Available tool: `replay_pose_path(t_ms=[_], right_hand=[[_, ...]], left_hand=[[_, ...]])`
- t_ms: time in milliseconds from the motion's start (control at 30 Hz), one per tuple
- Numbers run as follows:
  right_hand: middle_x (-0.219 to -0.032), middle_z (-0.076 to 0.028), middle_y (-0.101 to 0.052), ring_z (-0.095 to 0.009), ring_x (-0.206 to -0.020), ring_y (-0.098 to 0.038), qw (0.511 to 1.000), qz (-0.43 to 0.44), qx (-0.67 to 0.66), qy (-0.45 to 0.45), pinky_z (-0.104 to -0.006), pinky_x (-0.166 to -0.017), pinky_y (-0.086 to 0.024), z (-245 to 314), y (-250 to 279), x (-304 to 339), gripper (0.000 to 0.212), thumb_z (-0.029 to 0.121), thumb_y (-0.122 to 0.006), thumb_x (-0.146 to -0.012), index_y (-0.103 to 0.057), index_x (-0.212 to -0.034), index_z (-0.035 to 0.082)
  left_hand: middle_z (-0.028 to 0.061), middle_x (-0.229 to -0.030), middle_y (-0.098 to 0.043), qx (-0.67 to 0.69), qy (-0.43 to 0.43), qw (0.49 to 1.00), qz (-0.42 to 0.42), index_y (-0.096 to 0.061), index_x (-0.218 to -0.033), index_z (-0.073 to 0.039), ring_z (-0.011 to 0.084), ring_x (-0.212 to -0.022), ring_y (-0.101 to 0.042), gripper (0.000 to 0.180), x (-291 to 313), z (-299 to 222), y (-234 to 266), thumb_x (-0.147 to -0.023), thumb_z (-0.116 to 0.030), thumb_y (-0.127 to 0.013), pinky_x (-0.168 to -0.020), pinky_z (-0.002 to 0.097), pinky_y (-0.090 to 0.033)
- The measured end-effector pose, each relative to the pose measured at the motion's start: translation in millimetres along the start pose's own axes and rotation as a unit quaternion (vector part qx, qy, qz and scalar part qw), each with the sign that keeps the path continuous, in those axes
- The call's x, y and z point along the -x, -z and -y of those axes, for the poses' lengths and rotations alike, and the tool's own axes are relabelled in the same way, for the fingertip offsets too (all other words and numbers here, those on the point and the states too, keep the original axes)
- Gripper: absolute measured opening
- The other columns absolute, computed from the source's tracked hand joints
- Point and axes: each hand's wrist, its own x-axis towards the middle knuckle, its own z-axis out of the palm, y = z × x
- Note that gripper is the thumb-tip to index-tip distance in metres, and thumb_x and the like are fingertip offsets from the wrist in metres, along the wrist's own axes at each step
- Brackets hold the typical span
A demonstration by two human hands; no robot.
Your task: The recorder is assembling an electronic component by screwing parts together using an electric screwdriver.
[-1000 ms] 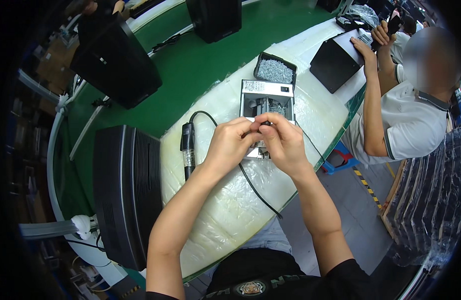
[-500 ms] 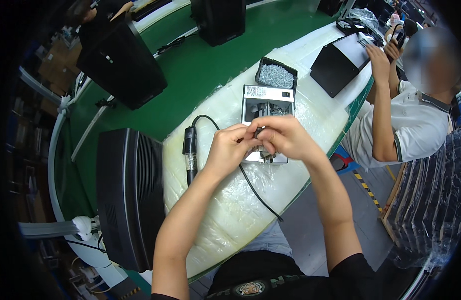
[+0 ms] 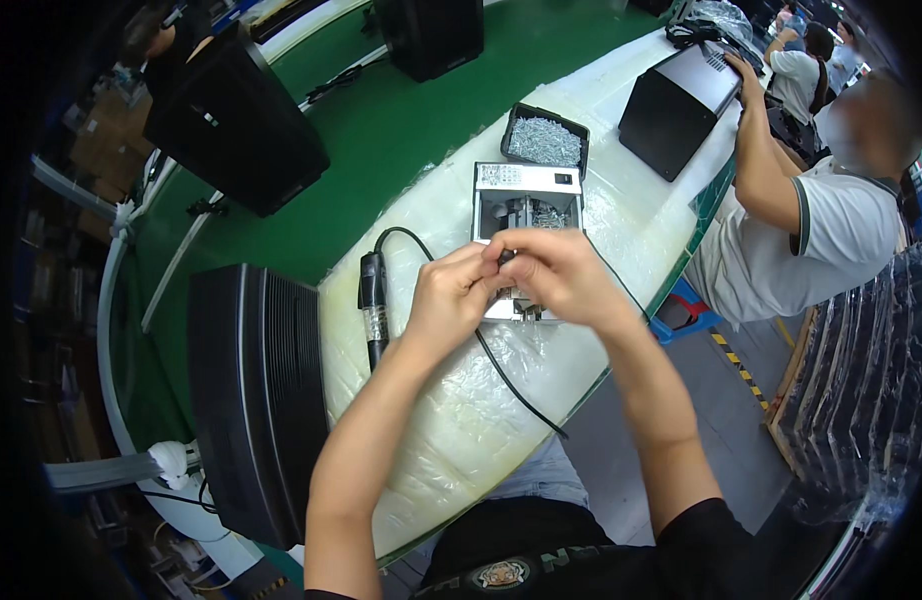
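Observation:
My left hand [image 3: 451, 300] and my right hand [image 3: 556, 272] meet fingertip to fingertip above the white padded bench [image 3: 451, 440]. Between them they pinch a small dark part [image 3: 504, 257], too small to identify. Just behind the hands stands a grey screw-feeder box [image 3: 526, 205] with screws in its open top. A black electric screwdriver [image 3: 372, 305] lies to the left of my left hand, its black cable [image 3: 516, 385] running under my wrists toward the bench's near edge.
A black tray of screws [image 3: 546, 140] sits behind the feeder box. A black speaker cabinet [image 3: 256, 390] lies at the bench's left end, two more stand on the green floor [image 3: 381, 130]. A co-worker in a white shirt [image 3: 826, 240] handles a black box [image 3: 676, 105] at right.
Both hands stay joined over the feeder box, shifting only slightly. The co-worker's arm has moved onto the black box.

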Motion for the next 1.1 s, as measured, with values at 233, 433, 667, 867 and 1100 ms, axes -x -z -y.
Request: replay_pose_path(t_ms=[233, 433, 667, 867, 1100], right_hand=[[-0.099, -0.015, -0.075, -0.020, -0.079, -0.074, 0.944, -0.305, 0.081, 0.096, -0.0312, -0.068, -0.059, -11.0, -63.1, 22.2, 0.030, -0.013, -0.058, -0.090, -0.069, -0.116, -0.003], [-0.093, -0.011, -0.075, -0.016, -0.066, -0.070, 0.999, -0.054, 0.000, -0.001, -0.0299, -0.060, -0.055, 7.8, -11.3, 4.3, 0.029, -0.007, -0.055, -0.094, -0.069, -0.119, -0.002], [-0.091, -0.008, -0.074, -0.008, -0.062, -0.061, 0.975, -0.223, 0.001, 0.028, -0.0238, -0.055, -0.048, 3.5, -49.1, 20.0, 0.017, -0.005, -0.061, -0.096, -0.071, -0.109, -0.003], [-0.097, -0.016, -0.073, -0.019, -0.065, -0.070, 0.904, -0.400, 0.099, 0.117, -0.0293, -0.056, -0.056, 1.0, -90.3, 18.3, 0.016, -0.007, -0.061, -0.096, -0.069, -0.109, -0.005], [-0.101, -0.017, -0.070, -0.028, -0.074, -0.072, 0.951, -0.170, 0.197, 0.168, -0.0353, -0.062, -0.058, 23.6, -50.6, 13.5, 0.026, -0.013, -0.059, -0.085, -0.067, -0.108, -0.004]], left_hand=[[0.0084, -0.090, -0.069, 0.057, 0.058, 0.993, 0.087, -0.069, -0.103, 0.006, 0.0142, -0.062, -0.062, 0.018, -11.9, -6.6, 11.9, -0.087, 0.000, -0.075, -0.054, 0.0285, -0.049], [-0.0001, -0.087, -0.063, 0.172, 0.158, 0.971, -0.045, -0.068, -0.103, 0.003, 0.0035, -0.059, -0.053, 0.013, 1.6, -8.8, -3.9, -0.094, -0.006, -0.074, -0.047, 0.0221, -0.039], [0.0040, -0.083, -0.060, 0.132, 0.049, 0.988, 0.064, -0.069, -0.106, 0.005, 0.0083, -0.057, -0.056, 0.012, -3.5, 5.1, -0.3, -0.101, -0.001, -0.059, -0.048, 0.0250, -0.042], [0.0042, -0.081, -0.058, 0.138, 0.054, 0.973, 0.178, -0.069, -0.104, 0.004, 0.0095, -0.055, -0.056, 0.015, -17.2, 2.3, 17.5, -0.101, 0.002, -0.055, -0.047, 0.0259, -0.042], [0.0069, -0.094, -0.065, 0.129, 0.108, 0.986, 0.017, -0.067, -0.108, 0.005, 0.0088, -0.061, -0.058, 0.012, 11.3, -4.5, 9.1, -0.098, 0.002, -0.061, -0.051, 0.0244, -0.046]])
